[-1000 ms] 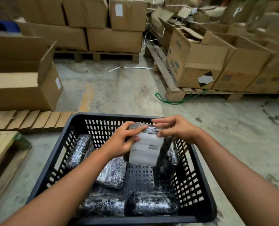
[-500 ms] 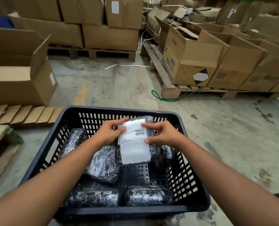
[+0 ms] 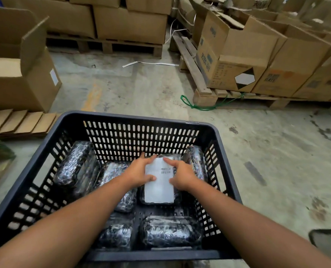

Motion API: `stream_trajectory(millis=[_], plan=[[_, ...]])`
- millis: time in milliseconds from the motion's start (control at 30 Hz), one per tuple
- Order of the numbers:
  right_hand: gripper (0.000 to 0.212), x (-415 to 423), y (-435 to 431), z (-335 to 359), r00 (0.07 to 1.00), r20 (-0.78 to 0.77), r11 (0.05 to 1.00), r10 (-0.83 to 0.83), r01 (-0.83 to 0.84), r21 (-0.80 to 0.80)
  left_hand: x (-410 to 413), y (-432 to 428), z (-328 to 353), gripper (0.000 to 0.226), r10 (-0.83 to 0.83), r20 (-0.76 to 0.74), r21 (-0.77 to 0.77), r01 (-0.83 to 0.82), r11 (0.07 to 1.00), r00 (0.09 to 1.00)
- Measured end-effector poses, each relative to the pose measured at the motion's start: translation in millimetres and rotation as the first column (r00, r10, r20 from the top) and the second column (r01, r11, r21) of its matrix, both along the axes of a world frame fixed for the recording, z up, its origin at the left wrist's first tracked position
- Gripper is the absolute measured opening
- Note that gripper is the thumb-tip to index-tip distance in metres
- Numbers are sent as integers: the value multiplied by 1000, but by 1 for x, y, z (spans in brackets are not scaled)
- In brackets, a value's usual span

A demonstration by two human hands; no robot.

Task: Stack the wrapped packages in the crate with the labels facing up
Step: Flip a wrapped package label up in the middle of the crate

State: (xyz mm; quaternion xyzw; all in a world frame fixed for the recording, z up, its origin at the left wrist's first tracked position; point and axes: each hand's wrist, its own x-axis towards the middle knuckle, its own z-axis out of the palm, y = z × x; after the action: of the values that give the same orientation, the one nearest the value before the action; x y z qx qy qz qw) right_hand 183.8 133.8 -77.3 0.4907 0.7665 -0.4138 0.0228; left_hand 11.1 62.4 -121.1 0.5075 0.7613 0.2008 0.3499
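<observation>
A black slotted crate [image 3: 139, 118] sits on the concrete floor in front of me. Both my hands are inside it, on a plastic-wrapped package [image 3: 159, 187] whose white barcode label faces up. My left hand [image 3: 139, 174] grips its left edge and my right hand [image 3: 181, 176] its right edge; the package lies low, near the crate floor at centre right. Several other dark wrapped packages lie around it: one at far left [image 3: 75, 163], one under my left wrist [image 3: 126, 202], one against the right wall [image 3: 195, 159], and two along the near wall [image 3: 170, 232]. Their labels are not visible.
Cardboard boxes on wooden pallets stand at right [image 3: 238, 55] and behind [image 3: 129, 24]. An open box [image 3: 19, 60] and flattened cardboard [image 3: 19, 122] lie at left. A green cord [image 3: 199, 106] trails on the floor by the right pallet.
The labelled package, held upright above the crate a second ago, has been turned label-up and lowered flat into the crate. Both hands went down with it.
</observation>
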Motion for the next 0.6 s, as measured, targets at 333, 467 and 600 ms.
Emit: stream_trajectory(millis=[333, 467, 600], plan=[[83, -18, -21, -36, 859, 451, 912, 242, -360, 195, 21, -11, -24, 124, -434, -304, -284, 355, 891, 848], [84, -21, -18, -37, 772, 520, 884, 365, -463, 68, 25, -8, -29, 112, -436, -259, -324, 348, 880, 862], [45, -19, 3, -10, 880, 418, 804, 226, -411, 430, 26, -7, -30, 110, -442, -270, -324, 352, 878, 855]])
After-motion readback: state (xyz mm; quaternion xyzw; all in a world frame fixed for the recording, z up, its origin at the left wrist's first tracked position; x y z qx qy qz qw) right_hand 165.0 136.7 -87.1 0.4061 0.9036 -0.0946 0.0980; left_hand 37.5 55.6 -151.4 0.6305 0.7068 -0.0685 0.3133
